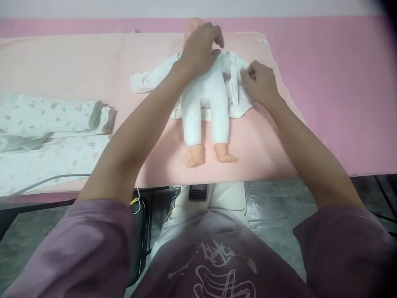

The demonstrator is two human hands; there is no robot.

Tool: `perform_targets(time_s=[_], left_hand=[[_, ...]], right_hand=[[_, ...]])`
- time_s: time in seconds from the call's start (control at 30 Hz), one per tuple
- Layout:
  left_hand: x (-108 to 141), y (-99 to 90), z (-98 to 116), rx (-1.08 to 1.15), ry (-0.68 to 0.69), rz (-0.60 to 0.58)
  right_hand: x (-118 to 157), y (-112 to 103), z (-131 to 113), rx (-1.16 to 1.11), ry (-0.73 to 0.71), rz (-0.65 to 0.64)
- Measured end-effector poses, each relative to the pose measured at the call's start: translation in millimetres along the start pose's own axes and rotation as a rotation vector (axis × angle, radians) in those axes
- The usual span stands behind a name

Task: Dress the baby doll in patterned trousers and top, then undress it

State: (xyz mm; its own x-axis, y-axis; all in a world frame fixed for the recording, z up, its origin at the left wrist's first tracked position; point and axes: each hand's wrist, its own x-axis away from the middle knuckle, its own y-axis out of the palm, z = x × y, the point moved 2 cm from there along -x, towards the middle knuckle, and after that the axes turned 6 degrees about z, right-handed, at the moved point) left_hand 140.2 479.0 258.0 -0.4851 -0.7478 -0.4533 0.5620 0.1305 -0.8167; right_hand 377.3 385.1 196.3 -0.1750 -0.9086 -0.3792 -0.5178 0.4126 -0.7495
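A baby doll (205,87) in white lies on its back on the pink mat, bare feet toward me. Spread beneath it is a white baby shirt (243,108), one sleeve stretched out to the left. My left hand (201,49) hovers over the doll's upper chest and hides part of its head; its fingers are bent, with a gap between thumb and fingertips. At the doll's other side, my right hand (262,82) is closed, thumb and fingers pinched at the shirt's right sleeve. The fabric between those fingertips is mostly hidden.
Folded printed cloths (49,116) lie at the left of the light pink mat (149,153). A grey cable (58,177) crosses the front left corner. Darker pink table covering (335,91) extends to the right. A phone (197,192) rests on my lap below the table edge.
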Motion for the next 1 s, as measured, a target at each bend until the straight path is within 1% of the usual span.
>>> perform_targets(time_s=[0.03, 0.07, 0.13, 0.2, 0.27, 0.3, 0.37, 0.47, 0.57, 0.67, 0.83, 0.93, 1.0], left_hand=[[17, -11.4, -13, 0.018, -0.010, 0.064], [37, -22.9, -27, 0.007, -0.050, 0.126], [79, -43.4, -56, -0.034, -0.197, 0.214], [121, -58.1, -82, -0.077, -0.412, 0.223], [155, -66.2, -100, -0.090, -0.602, 0.209], [167, -67.7, -106, -0.088, -0.672, 0.196], [182, -66.8, -114, -0.077, -0.770, 0.155], [192, -60.2, -118, -0.059, -0.827, 0.112], [195, -54.2, -118, -0.058, -0.801, 0.143], [197, -50.5, -119, -0.035, -0.768, 0.166], [196, -48.6, -116, 0.014, -0.754, 0.182], [191, -48.6, -112, 0.083, -0.787, 0.231], [187, -48.4, -112, 0.145, -0.792, 0.280]], right_hand=[[13, -10, 9, 0.030, 0.022, 0.004], [26, -20, 19, 0.066, 0.039, 0.003], [49, -33, 37, 0.121, 0.054, 0.000], [62, -37, 48, 0.102, 0.062, -0.007], [66, -35, 51, 0.026, 0.067, -0.015], [65, -33, 49, -0.015, 0.068, -0.019], [59, -27, 43, -0.077, 0.067, -0.031], [52, -20, 30, -0.121, 0.075, -0.049], [55, -15, 20, -0.144, 0.100, -0.045], [64, -14, 14, -0.166, 0.120, 0.008], [70, -13, 15, -0.257, 0.136, 0.063], [67, -9, 20, -0.381, 0.126, 0.088], [65, -7, 21, -0.506, 0.124, 0.110]])
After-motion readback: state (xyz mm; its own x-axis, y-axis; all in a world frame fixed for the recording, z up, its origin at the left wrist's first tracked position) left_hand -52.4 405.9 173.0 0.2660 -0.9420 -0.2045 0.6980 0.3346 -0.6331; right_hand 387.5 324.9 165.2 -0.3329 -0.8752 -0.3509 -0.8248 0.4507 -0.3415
